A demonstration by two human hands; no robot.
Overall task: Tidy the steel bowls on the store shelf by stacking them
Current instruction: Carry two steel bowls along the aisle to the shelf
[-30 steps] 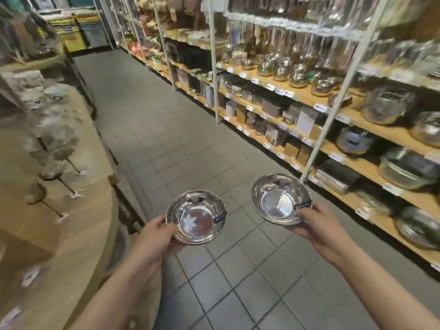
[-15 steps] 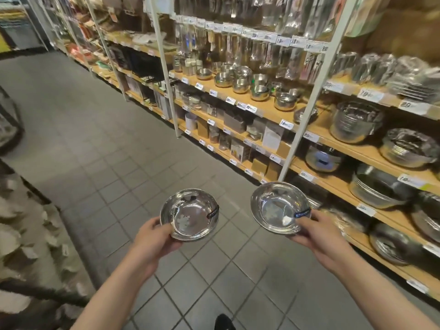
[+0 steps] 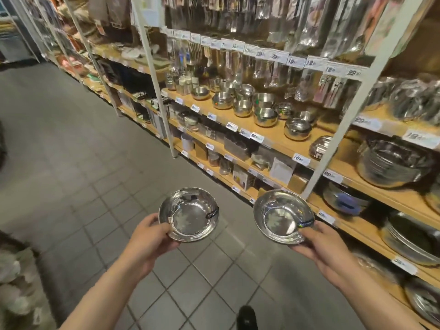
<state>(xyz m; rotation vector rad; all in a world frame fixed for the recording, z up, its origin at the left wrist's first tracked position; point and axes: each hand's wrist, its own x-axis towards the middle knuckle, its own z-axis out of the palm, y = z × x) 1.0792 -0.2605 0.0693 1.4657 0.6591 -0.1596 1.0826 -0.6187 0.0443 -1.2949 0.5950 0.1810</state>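
Left of centre, near: left hand [image 3: 148, 236], fingers curled under and thumb over the near rim, gripping a small round shiny steel bowl [image 3: 188, 214], mouth up, level, over the grey tiled floor [image 3: 71, 163]. A dark label band across that bowl's right rim.

Just to the right, apart from the first with a clear gap between: a second round shiny steel bowl of like size [image 3: 283, 216], tilted a little toward the camera, pinched at its near right rim by the right hand [image 3: 321, 246], thumb on top beside a dark label, fingers beneath.

Both bowls out ahead of their hands, on the far side of the fingers, side by side at about the same height (neither nested yet). Probably the relation that matters next: left bowl directly left of the right one, so a sideways carry over the gap and a drop inside.

Further right and farther off: wooden store shelf [image 3: 273, 144] with a cluster of loose small steel bowls [image 3: 264, 113], nearer the right hand than the left.
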